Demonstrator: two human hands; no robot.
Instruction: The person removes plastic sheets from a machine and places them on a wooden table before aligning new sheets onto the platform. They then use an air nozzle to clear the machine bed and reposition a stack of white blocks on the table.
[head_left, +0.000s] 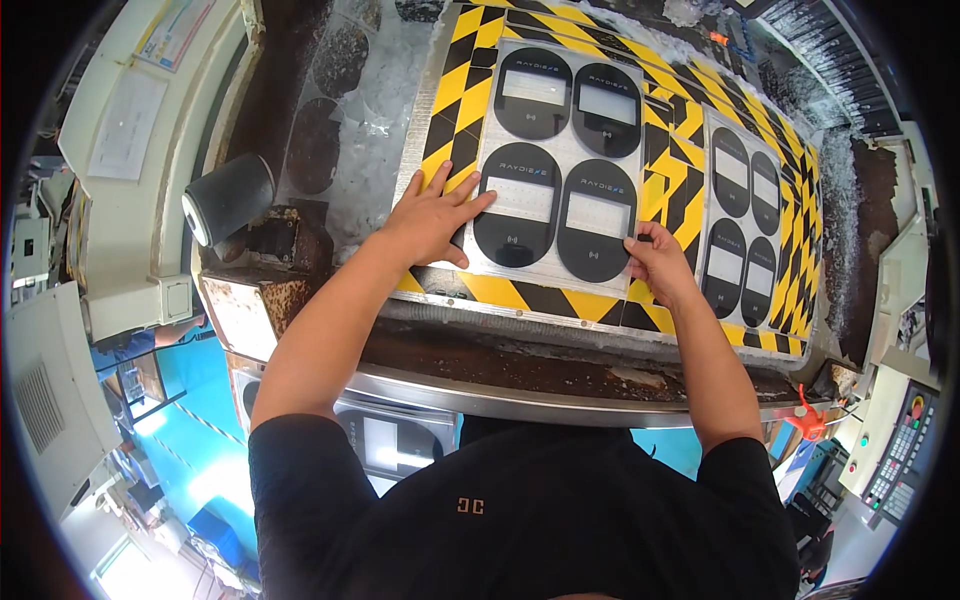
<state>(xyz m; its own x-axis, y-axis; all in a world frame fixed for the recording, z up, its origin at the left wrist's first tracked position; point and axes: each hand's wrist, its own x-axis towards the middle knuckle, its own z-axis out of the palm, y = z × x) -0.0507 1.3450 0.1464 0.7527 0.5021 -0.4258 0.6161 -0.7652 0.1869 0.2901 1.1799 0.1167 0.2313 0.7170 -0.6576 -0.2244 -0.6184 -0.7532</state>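
A clear flat sheet (566, 151) bearing several black oval panels with pale windows lies on a metal bed covered in yellow-and-black striped tape (580, 302). My left hand (430, 222) rests palm down at the sheet's left edge, fingers spread, some fingertips reaching onto the lower left oval panel (516, 240). At the opposite edge, my right hand (655, 262) is closed, thumb and fingers pinching the sheet's border beside the lower right oval panel (594, 245). Farther right lies a second, similar sheet (745, 222), which neither hand touches.
A grey cylindrical machine part (230, 200) juts out at left. A metal ledge (540, 397) runs between me and the bed. More panels (385, 440) sit below it. A control panel with buttons (900, 455) stands at right, near an orange-red object (806, 420). Whitish wet residue (375, 150) covers the surface left of the bed.
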